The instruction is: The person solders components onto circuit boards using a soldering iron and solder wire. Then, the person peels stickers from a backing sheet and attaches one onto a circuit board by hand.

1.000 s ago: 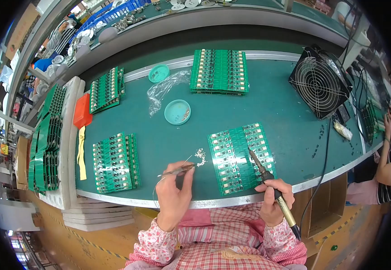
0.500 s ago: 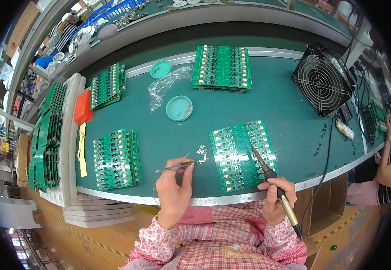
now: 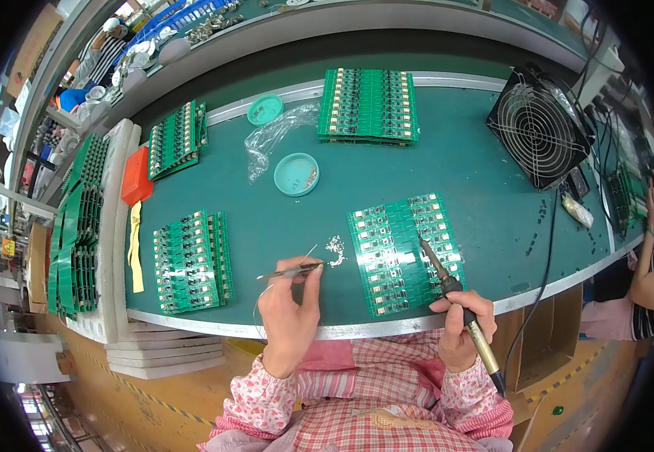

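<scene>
My left hand point(image 3: 289, 313) is closed on metal tweezers point(image 3: 289, 273), and a thin wire rises by its fingers. The tweezers' tips are just left of a small heap of tiny white parts point(image 3: 335, 250). My right hand point(image 3: 464, 328) grips a soldering iron point(image 3: 478, 335) like a pen. The iron's tip is over a green circuit board panel point(image 3: 404, 256) that lies flat at the table's front. Whether the tip touches the board, I cannot tell.
Stacks of green boards stand at the back point(image 3: 368, 105) and left point(image 3: 191, 264). Two round dishes, the nearer point(image 3: 296, 175) holding small parts, lie near plastic film point(image 3: 278, 135). A black fan point(image 3: 539, 132) stands right, by a cable. A co-worker's arm point(image 3: 647, 279) shows far right.
The table and its objects appear slightly higher in the view. My left hand with the tweezers has barely shifted, and the soldering iron stays over the panel.
</scene>
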Demonstrator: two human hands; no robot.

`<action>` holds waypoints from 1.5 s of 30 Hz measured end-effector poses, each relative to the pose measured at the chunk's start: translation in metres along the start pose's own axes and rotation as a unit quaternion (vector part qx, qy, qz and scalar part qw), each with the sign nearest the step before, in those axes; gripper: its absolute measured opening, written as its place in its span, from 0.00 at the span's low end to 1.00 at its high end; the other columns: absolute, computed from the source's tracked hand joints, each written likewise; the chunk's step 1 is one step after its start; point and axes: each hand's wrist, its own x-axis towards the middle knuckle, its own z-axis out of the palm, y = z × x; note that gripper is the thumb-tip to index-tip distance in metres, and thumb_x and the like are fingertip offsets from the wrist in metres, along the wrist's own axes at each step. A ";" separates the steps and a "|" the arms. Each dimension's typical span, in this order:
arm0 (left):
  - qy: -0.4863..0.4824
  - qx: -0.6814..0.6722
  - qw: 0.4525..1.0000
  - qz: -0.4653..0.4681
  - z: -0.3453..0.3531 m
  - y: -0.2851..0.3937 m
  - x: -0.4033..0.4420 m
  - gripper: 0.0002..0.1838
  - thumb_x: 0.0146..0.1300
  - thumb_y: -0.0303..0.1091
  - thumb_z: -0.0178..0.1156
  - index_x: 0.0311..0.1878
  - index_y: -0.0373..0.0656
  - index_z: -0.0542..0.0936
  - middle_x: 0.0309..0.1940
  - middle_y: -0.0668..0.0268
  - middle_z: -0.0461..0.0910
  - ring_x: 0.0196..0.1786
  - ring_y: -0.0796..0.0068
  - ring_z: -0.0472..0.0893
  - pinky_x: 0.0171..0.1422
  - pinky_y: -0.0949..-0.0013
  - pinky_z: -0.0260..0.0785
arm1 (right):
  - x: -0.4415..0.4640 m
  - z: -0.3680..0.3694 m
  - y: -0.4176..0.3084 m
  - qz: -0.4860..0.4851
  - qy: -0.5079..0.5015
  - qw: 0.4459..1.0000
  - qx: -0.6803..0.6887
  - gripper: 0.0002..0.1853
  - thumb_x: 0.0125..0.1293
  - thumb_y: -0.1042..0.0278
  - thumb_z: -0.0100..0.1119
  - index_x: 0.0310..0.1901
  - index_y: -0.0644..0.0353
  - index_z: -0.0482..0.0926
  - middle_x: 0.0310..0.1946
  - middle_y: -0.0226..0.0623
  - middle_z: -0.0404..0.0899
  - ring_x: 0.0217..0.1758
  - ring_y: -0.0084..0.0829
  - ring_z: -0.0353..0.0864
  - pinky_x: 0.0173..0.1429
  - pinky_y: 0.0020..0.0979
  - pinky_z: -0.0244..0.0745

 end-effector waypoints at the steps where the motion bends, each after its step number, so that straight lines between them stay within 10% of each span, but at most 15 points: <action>1: 0.000 -0.001 1.000 0.001 0.000 0.000 0.000 0.05 0.68 0.24 0.65 0.45 0.36 0.81 0.35 0.64 0.86 0.34 0.76 0.83 0.39 0.74 0.71 | 0.000 0.000 0.000 0.000 0.001 1.000 -0.001 0.07 0.72 0.67 0.61 0.47 0.59 0.78 0.25 0.35 0.87 0.27 0.32 0.85 0.35 0.31 0.78; 11: -0.065 -0.094 0.993 0.041 0.003 0.011 -0.017 0.06 0.67 0.17 0.63 0.46 0.32 0.79 0.42 0.58 0.86 0.43 0.71 0.86 0.52 0.70 0.79 | 0.005 -0.001 0.000 -0.037 -0.007 0.999 -0.018 0.06 0.71 0.72 0.62 0.47 0.61 0.79 0.26 0.37 0.86 0.27 0.33 0.86 0.32 0.30 0.79; 45: -0.106 -0.043 0.990 0.087 0.015 0.022 -0.026 0.10 0.62 0.20 0.68 0.46 0.37 0.83 0.43 0.58 0.87 0.43 0.62 0.86 0.48 0.66 0.78 | -0.012 -0.011 -0.022 0.055 -0.007 0.992 0.116 0.06 0.72 0.69 0.61 0.45 0.60 0.79 0.25 0.34 0.88 0.26 0.28 0.85 0.33 0.27 0.78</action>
